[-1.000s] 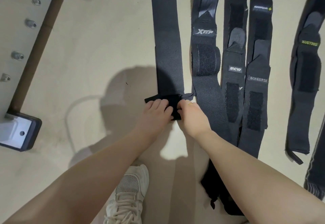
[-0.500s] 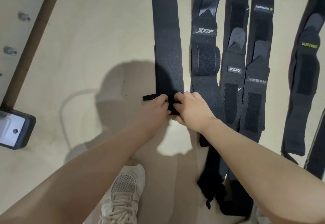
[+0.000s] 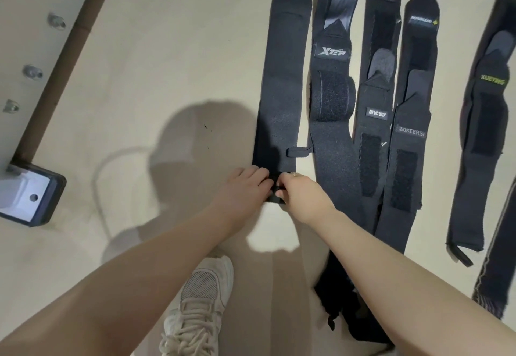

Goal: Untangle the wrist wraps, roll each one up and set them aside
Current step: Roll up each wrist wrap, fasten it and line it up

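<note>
Head view, left hand and right hand pinching plain wrap end, roll now tighter, loop exposed

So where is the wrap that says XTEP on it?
In the head view, the XTEP wrap lies flat on the floor, upper right of middle, between the plain wrap both hands are rolling and the MCYO wrap.

Plain wrap leftmost; XTEP wrap just right.
</note>
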A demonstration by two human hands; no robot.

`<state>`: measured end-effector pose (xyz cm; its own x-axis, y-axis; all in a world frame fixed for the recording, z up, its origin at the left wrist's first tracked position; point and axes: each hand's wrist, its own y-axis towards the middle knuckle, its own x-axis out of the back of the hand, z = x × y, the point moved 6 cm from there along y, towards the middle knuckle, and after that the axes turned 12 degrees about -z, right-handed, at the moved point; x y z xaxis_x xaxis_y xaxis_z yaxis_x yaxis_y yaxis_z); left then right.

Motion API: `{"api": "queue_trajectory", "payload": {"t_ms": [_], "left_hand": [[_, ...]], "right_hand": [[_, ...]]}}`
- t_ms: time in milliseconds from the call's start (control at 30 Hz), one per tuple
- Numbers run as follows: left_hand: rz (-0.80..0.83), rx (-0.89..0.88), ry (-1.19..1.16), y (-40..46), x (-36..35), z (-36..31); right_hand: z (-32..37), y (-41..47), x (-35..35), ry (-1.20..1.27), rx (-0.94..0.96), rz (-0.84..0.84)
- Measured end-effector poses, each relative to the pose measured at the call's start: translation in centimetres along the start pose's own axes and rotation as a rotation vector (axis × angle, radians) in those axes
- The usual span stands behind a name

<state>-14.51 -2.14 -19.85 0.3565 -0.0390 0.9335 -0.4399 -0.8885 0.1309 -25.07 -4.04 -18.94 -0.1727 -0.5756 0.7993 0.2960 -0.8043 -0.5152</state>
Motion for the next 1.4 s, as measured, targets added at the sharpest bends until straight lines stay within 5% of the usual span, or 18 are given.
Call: {"api": "queue_trajectory", "payload": {"t_ms": [200,300,400,533,833,1000,1200,1333,1400], "left_hand": [[0.026,-0.032,0.048,0.3,-0.3,0.0],[0.036,0.025,-0.037,0.9,-0.3,0.1],[0.030,0.066,-0.064,0.9,-0.4,0.4],[0.029,0.083,-0.092,1.0,-0.2,0.4],[0.175,-0.022,-0.082,0.0,0.6,0.2],[0.074,0.027,-0.047,0.4,0.9,1.5],[0.407,0.138,-0.073,1.5,0.0,0.8],[0.378,0.265,-0.196,2.2,0.2,1.6],[0.228,0.204,-0.154,2.2,0.8,1.5]], "right_hand": [[-0.6,-0.9,1.0,0.076,-0.157,-0.271],[0.2,-1.1,1.5,-0.101,0.024,-0.396],[0.4,-1.1,0.9,-0.259,0.201,-0.303],[-0.3,-0.9,0.4,-0.382,0.215,-0.191],[-1.0,-1.3,-0.2,0.134,0.135,-0.018],[-0.7,-1.4,0.2,0.182,0.043,-0.069],[-1.1,-1.4,0.5,0.202,0.021,-0.128],[-1.4,-0.8,0.6,0.130,-0.012,-0.124],[-1.7,-0.5,0.8,0.162,-0.096,-0.147]]}}
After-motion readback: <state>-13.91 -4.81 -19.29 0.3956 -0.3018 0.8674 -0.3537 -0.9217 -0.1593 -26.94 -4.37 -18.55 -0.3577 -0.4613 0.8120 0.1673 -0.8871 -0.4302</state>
